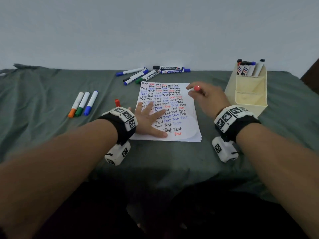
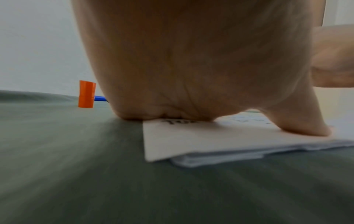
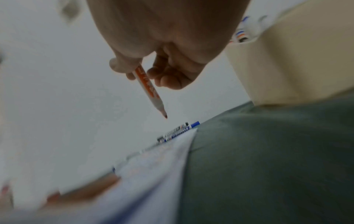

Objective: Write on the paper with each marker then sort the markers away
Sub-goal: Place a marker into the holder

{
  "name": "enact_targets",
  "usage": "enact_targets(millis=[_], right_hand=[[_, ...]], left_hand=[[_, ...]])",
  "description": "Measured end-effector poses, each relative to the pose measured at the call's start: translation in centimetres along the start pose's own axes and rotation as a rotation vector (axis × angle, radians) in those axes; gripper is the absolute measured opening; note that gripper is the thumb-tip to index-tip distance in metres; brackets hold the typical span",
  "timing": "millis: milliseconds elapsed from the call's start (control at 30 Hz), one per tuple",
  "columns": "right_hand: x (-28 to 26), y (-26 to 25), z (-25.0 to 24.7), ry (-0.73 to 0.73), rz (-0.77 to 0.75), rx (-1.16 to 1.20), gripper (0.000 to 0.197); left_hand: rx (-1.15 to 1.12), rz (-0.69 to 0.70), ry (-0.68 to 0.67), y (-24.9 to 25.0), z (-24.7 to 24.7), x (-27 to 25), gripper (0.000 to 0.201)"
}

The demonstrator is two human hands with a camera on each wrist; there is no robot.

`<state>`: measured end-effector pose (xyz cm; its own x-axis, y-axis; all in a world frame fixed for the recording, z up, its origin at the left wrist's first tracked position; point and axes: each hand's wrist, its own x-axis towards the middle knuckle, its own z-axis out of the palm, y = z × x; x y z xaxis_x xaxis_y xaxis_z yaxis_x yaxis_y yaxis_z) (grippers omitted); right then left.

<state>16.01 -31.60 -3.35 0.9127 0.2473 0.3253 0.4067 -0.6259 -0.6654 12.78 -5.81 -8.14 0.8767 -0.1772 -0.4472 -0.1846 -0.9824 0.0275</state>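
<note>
A white paper covered with rows of "Test" in black, blue and red lies mid-table. My left hand lies flat on its left side, fingers spread, and in the left wrist view the palm presses on the paper's corner. My right hand grips a red marker above the paper's upper right corner. That marker is uncapped, with its tip pointing down and clear of the sheet. Its red cap stands upright just left of my left wrist, and the cap also shows in the left wrist view.
A cream holder at the right has several markers in its back compartment. Several loose markers lie behind the paper by the wall. At the left lie three capped markers, orange, green and blue. A green cloth covers the table.
</note>
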Motion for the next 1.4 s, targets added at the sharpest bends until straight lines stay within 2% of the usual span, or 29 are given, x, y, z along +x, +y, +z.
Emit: enact_targets(millis=[67,100,167,233,267,367,500,700,1167,1400], right_hand=[[-0.1,-0.1,-0.6,0.115,0.003,0.094,0.010],[-0.2,-0.1,-0.6,0.183,0.064,0.212,0.013],[-0.4,-0.1,-0.5,0.299,0.282,0.657,0.016],[-1.3,0.0,0.2,0.302,0.472,1.130,0.010],[-1.9,0.3,0.7,0.286,0.522,1.221,0.013],[-3.6,1.3,2.4,0.241,0.521,1.092,0.027],[-4.5,2.6,3.3,0.207,0.438,0.891,0.025],[-4.6,3.7,3.2,0.141,0.410,0.722,0.021],[-4.6,3.1,3.6,0.141,0.386,0.621,0.017],[-4.6,3.4,3.8,0.132,0.386,0.601,0.023]], left_hand=[[-0.012,0.001,-0.003,0.1,-0.1,-0.2,0.119],[-0.018,-0.001,-0.010,0.2,-0.3,-0.3,0.120],[-0.024,-0.005,-0.024,0.3,-0.5,-0.5,0.122],[-0.023,-0.008,-0.031,0.4,-0.6,-0.7,0.124],[-0.029,-0.007,-0.034,0.4,-0.6,-0.7,0.124],[-0.050,-0.006,-0.035,0.4,-0.6,-0.8,0.121],[-0.062,-0.013,-0.042,0.6,-0.7,-1.0,0.123],[-0.054,-0.015,-0.047,0.6,-0.8,-1.1,0.120],[-0.049,-0.031,-0.054,0.8,-1.0,-1.4,0.117],[-0.048,-0.027,-0.055,0.8,-1.0,-1.4,0.117]])
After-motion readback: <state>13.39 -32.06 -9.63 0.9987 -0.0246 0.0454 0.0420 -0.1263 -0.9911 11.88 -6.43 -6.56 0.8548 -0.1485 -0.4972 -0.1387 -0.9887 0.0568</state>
